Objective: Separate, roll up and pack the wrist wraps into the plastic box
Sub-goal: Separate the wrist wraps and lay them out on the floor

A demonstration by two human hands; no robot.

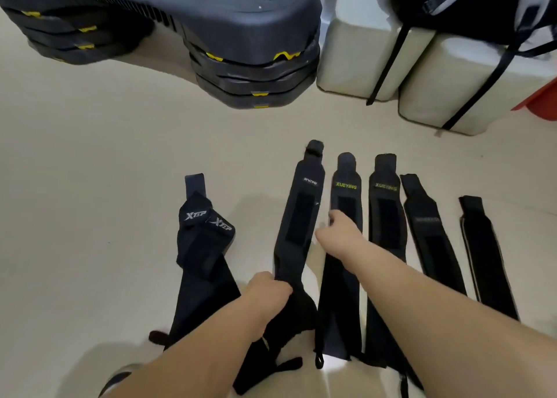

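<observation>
Black fabric wrist wraps (387, 217) flat in a row on pale floor (90, 186) | left hand (268, 292) grips near end of leftmost straight wrap (301, 217) | right hand (340, 232) at its 3 o'clock, grip unclear, blurred | judged light, limp, grippy; take by an end.

Soft, even light keeps the pale floor (90, 162) bright, with only faint shadows beside the wrist wraps (301, 217). A small glare patch glows near the bottom edge. My right hand (342, 233) is blurred, and the step platform (241, 21) bows at the top.
</observation>
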